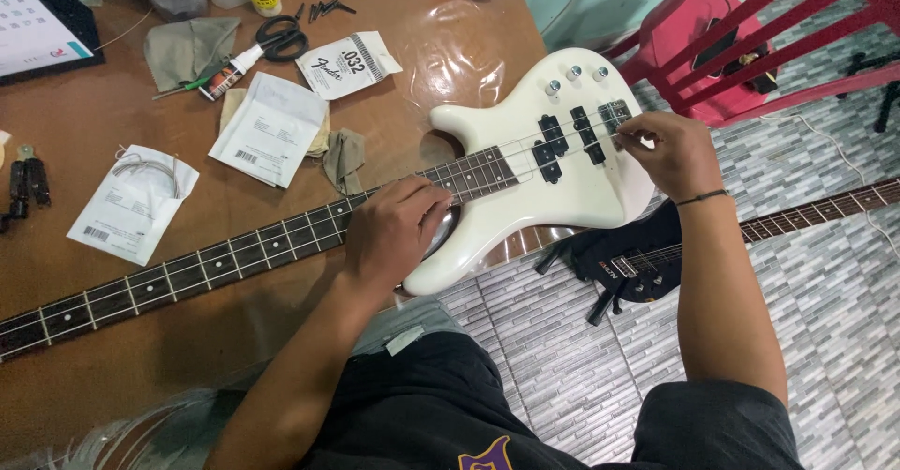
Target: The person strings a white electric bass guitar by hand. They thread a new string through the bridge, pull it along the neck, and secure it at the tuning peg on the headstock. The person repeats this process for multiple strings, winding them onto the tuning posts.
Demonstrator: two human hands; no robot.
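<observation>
Both hands [394,231] [670,151] rest on bass [525,165], neck pointing left, seemingly fingering strings.

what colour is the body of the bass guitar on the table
The bass guitar body is glossy white with black pickups, seen best in the head view.

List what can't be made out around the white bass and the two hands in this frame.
Head view only:
- Left hand covers the fretboard beneath it; finger contact with strings is hidden.
- Right hand fingertips hide the bridge; whether they pinch a string is too small to tell.
- White bass headstock is cut off by the left edge.
- Black guitar on the floor is partly hidden behind the right forearm.
</observation>
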